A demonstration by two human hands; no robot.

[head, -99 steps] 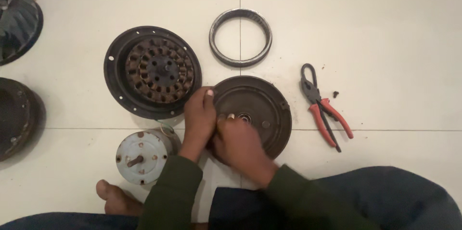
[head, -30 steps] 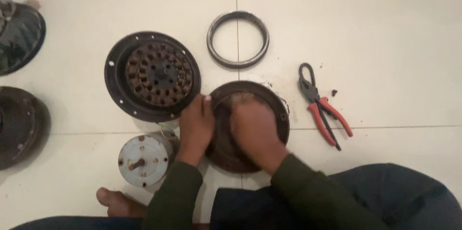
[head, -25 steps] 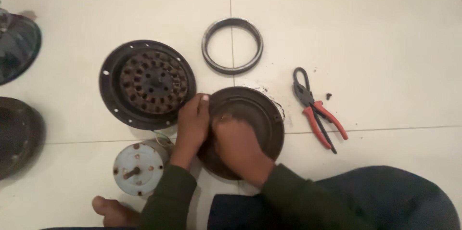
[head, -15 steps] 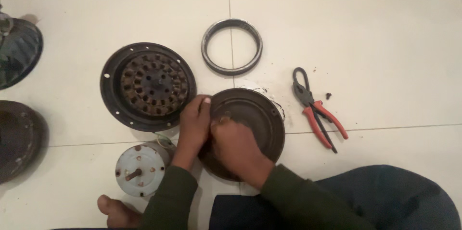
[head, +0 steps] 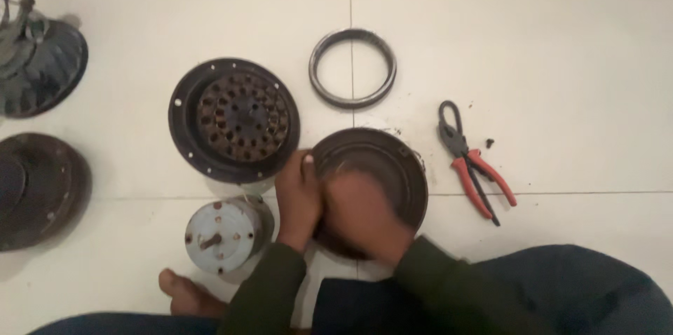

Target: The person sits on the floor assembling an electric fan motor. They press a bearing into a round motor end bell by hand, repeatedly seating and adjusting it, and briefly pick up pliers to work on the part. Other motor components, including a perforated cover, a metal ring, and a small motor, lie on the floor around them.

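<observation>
Likely a home floor used as makeshift repair spot: pale floor tiles, bare foot, dismantled fan motor parts, red-handled pliers laid around.

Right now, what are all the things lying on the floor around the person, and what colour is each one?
Round dish-shaped cover: one, dark brown, middle of the floor, under both hands.
Disc with holes: one, black with a rusty centre, left of the cover.
Ring: one, dark grey, above the cover.
Pliers: one pair, red handles, right of the cover.
Small motor: one, pale grey with a short shaft, lower left.
Dark round covers: two, at the left edge, one above the other.
Wire cage: partly seen, top left corner.
Floor: pale tiles.
Foot: one, bare, bottom left.
Left hand: on the cover's left rim.
Right hand: blurred, lying on the cover.
</observation>
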